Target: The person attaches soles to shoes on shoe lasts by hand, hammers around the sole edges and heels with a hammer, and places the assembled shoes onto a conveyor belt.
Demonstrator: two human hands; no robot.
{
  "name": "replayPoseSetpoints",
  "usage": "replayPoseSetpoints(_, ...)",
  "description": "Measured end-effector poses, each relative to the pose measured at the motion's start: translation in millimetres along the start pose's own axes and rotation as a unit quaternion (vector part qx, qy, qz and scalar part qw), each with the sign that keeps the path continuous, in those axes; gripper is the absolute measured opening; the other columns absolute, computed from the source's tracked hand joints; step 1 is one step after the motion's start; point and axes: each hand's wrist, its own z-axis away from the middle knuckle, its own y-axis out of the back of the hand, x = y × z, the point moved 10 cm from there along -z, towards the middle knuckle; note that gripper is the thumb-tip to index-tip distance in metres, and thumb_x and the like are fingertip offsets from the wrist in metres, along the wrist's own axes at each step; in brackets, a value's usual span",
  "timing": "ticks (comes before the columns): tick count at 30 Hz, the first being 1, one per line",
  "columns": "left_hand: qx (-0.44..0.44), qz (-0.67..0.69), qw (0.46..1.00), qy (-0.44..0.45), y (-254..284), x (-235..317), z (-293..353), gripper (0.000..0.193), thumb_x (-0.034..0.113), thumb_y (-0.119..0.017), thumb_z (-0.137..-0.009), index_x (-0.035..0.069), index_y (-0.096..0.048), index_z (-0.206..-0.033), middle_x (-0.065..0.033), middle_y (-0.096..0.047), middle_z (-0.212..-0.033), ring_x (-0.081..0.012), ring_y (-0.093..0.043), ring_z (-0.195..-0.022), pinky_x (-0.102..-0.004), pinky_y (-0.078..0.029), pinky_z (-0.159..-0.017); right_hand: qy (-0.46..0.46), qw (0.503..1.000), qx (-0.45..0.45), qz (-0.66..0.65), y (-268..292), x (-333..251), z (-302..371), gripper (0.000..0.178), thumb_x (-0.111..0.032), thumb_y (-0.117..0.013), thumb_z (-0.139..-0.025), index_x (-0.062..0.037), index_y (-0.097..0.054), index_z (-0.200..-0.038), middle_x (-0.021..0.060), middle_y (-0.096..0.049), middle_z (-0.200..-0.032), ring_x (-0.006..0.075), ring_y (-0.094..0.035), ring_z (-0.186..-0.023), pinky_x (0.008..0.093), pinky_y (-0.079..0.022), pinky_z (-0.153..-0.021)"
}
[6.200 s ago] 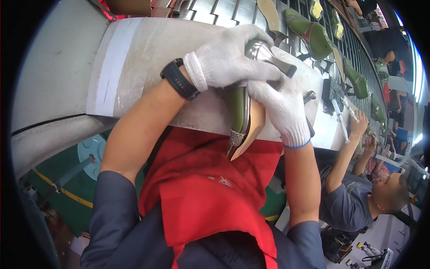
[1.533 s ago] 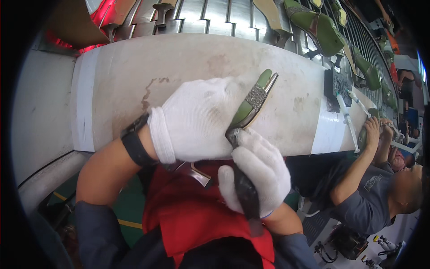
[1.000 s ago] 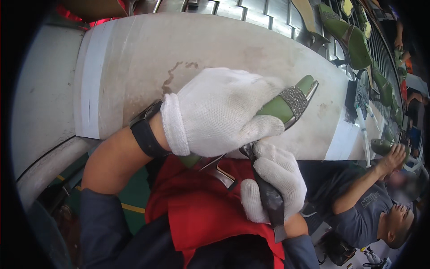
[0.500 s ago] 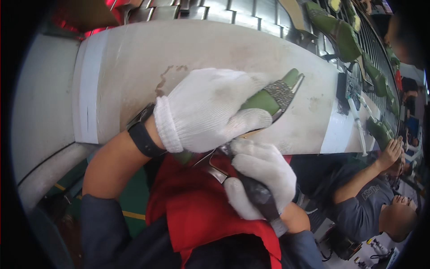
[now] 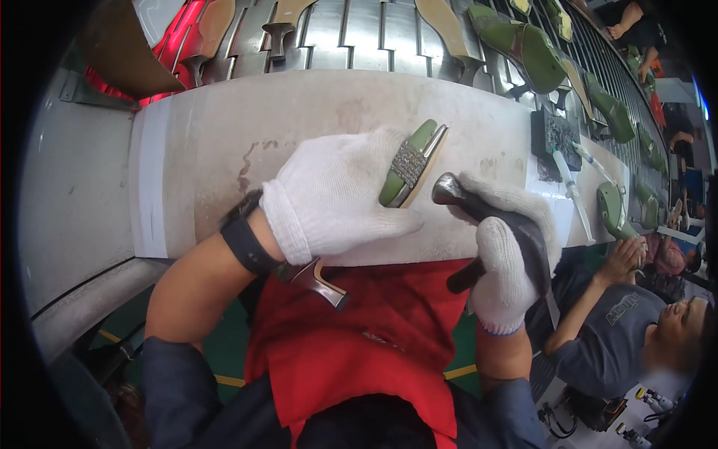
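My left hand, in a white knit glove, is closed around a green high-heeled sandal over the worktop. Its toe and glittery strap stick out past my fingers, while its metallic heel shows below my wrist; my glove hides the middle. My right hand, also gloved, grips a dark shoemaker's hammer by its head. The hammer's rounded metal face points toward the sandal, apart from it, and a short dark handle stub juts out beside my thumb.
Beyond the pale worktop runs a slatted metal conveyor carrying green sandals and tan soles with heels. A black block and syringes sit at the right end. A co-worker handles a green sandal at right.
My right hand has moved right and up with the hammer, away from the sandal's underside. The sandal has shifted left and turned, baring its heel. My view has shifted slightly.
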Motion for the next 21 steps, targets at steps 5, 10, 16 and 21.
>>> replayPoseSetpoints(5,0.028,-0.025,0.999,-0.001,-4.5,0.6,-2.7,0.056,0.039,-0.089,-0.083,0.005,-0.066,-0.121,-0.0195,-0.075,-0.097,-0.0434,-0.075,-0.092,-0.0508,-0.060,-0.080,0.173,0.963,-0.043,0.200,-17.8,-20.7,-1.1,0.029,-0.001,-0.079,-0.093,0.0015,-0.071,-0.120,0.0230,-0.080,-0.117,0.0320,-0.080,-0.109,0.0413,-0.062,-0.098)
replayPoseSetpoints(10,0.050,-0.007,0.999,-0.019,-0.1,-2.7,0.9,0.052,0.035,-0.088,-0.083,0.006,-0.066,-0.120,-0.0189,-0.074,-0.095,-0.0430,-0.075,-0.090,-0.0502,-0.060,-0.078,0.128,0.948,-0.127,0.264,-26.3,-28.7,-34.2,0.026,-0.002,-0.082,-0.092,0.0015,-0.075,-0.117,0.0153,-0.082,-0.111,0.0259,-0.082,-0.100,0.0368,-0.064,-0.090)
replayPoseSetpoints(16,0.043,-0.039,0.998,-0.006,-0.2,0.6,-1.9,0.061,0.036,-0.089,-0.080,0.002,-0.066,-0.125,-0.0210,-0.074,-0.091,-0.0443,-0.075,-0.087,-0.0512,-0.060,-0.078,0.075,0.989,-0.006,0.128,3.7,0.7,-47.9,0.019,-0.001,-0.072,-0.102,0.0045,-0.076,-0.120,0.0146,-0.082,-0.110,0.0204,-0.078,-0.103,0.0348,-0.061,-0.093)
replayPoseSetpoints(21,0.020,-0.073,0.996,0.041,9.2,-0.2,1.2,0.070,0.039,-0.089,-0.079,-0.002,-0.065,-0.130,-0.0246,-0.074,-0.091,-0.0460,-0.075,-0.087,-0.0510,-0.060,-0.081,-0.104,0.989,0.053,-0.088,9.9,33.1,-72.1,0.025,-0.018,-0.062,-0.112,0.0029,-0.069,-0.124,0.0149,-0.078,-0.119,0.0235,-0.077,-0.110,0.0375,-0.060,-0.100)
